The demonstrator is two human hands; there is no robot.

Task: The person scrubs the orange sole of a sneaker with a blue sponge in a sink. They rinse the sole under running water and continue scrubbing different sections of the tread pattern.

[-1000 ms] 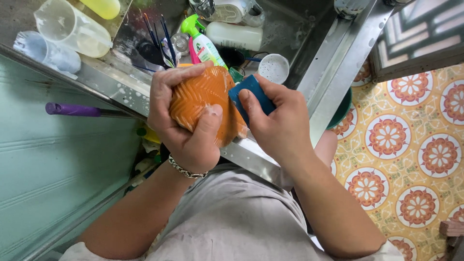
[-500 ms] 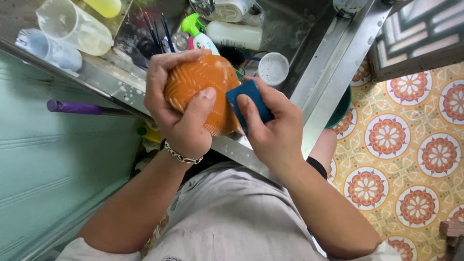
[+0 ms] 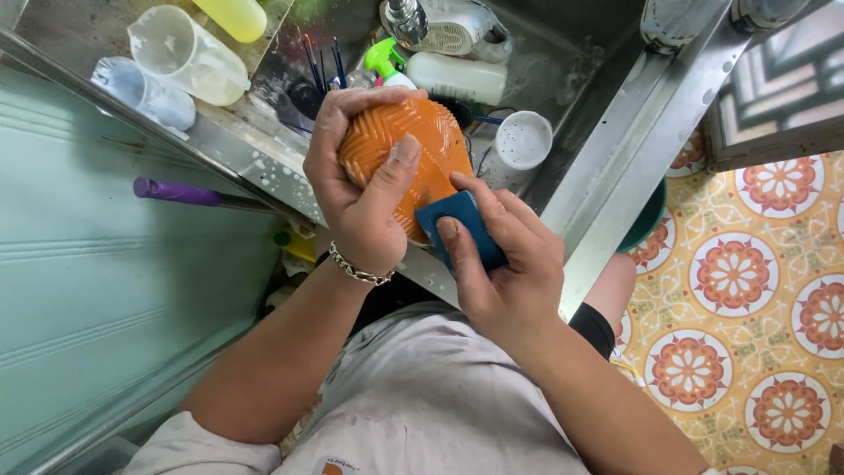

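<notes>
We see an orange ribbed bowl (image 3: 396, 154) held up over the near edge of the steel sink (image 3: 563, 114), bottom turned toward us and tilted, its rim facing away toward the basin. The left hand (image 3: 360, 189) is clamped on it, thumb laid across the ribbed underside and fingers curled over the far edge. The right hand (image 3: 505, 264) sits just to the right and nearer to us, closed on a blue sponge (image 3: 462, 224) pressed against the bowl's lower right side. So the bowl lies up and to the left of the sponge hand. Beyond, in the basin, lie a white spray bottle with a green trigger (image 3: 440, 75) and a small white cup (image 3: 522, 139); clear plastic jugs (image 3: 185, 57) rest at the sink's left edge
</notes>
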